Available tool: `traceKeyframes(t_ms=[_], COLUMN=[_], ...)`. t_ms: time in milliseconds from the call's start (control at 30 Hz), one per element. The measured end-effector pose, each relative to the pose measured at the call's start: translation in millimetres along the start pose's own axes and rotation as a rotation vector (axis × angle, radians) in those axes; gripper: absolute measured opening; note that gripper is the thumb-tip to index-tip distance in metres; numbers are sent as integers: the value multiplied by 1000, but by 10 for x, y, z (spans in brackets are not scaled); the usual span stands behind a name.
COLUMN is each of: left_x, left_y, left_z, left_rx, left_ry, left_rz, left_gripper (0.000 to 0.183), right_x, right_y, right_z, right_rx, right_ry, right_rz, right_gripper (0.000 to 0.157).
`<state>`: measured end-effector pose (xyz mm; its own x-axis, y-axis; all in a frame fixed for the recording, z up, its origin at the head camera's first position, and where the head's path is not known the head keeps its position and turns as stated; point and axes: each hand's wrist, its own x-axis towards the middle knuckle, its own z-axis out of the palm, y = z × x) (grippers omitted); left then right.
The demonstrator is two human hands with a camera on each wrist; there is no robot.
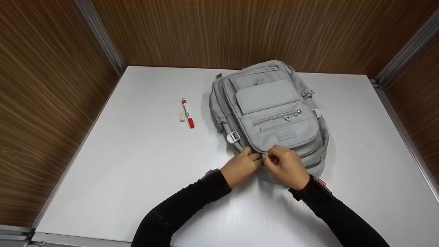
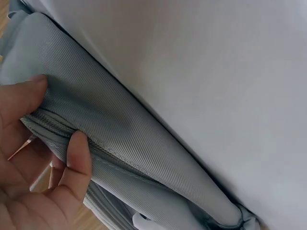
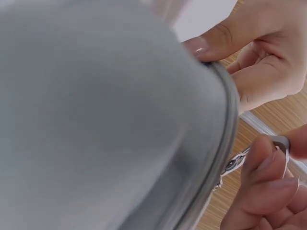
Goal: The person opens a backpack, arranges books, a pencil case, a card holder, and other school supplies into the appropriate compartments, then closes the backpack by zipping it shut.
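Observation:
A grey backpack (image 1: 268, 97) lies on its back on the white table, front pockets facing up. At its near end, my left hand (image 1: 241, 168) grips the fabric along the zipper seam (image 2: 112, 153), thumb on the outer cloth and fingers curled around the edge. Just to the right, my right hand (image 1: 287, 167) pinches a zipper pull (image 3: 281, 142) between thumb and fingers. From that pull, a metal slider (image 3: 235, 164) runs to the bag's edge in the right wrist view. The fingertips of both hands are close together at the seam.
Left of the backpack lies a red-and-white marker (image 1: 187, 113), with a small pale eraser-like block (image 1: 182, 117) beside it. Wood-grain panels (image 1: 205, 31) enclose the white table (image 1: 137, 147) at the back and both sides. White strap buckles (image 1: 233, 137) sit along the bag's sides.

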<state>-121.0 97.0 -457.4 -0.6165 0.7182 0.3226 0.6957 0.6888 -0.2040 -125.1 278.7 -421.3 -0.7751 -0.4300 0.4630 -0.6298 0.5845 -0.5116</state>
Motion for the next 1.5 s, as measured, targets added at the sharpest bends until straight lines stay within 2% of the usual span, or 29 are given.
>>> traceKeyframes(t_ms=[167,267,367,433,533,633,700,800,900,967,1133,1267,1367,1500], left_x=[58,86,85,54,-41,-143,-188,-195,-146,-93,10,60,95,130], left_y=[92,120,91,20,-180,-444,-615,-825,-955,-1001,-1004,-958,-923,-879], left_z=[25,36,11,-26,-84,-106,-85,-15,74,120,188,221,245,273], left_rx=[119,128,14,-124,-310,-367,-337,-234,-147,-129,-131,-107,-81,-47], left_ry=[76,101,65,22,-26,-19,12,62,103,118,133,188,224,241], left_rz=[69,87,84,73,27,-48,-102,-145,-191,-219,-247,-259,-258,-259], left_gripper=[26,26,25,27,29,37,38,40,36,35,26,17,14,12], right_x=[18,21,13,-1,-26,-64,-94,-139,-188,-223,-289,-322,-325,-280], right_y=[-26,-32,-23,-13,8,34,53,75,88,93,77,37,-4,-60], right_z=[18,22,6,-22,-76,-141,-179,-222,-248,-256,-229,-160,-98,-16], right_rx=[-23,-26,-16,4,32,49,54,59,61,61,74,79,53,-1], right_ry=[4,-10,-22,-25,-24,-21,-15,-6,-3,-11,-56,-84,-71,-40], right_rz=[29,61,96,110,121,133,143,144,140,145,164,147,119,75], right_gripper=[16,14,15,16,19,22,23,24,25,25,24,23,24,24])
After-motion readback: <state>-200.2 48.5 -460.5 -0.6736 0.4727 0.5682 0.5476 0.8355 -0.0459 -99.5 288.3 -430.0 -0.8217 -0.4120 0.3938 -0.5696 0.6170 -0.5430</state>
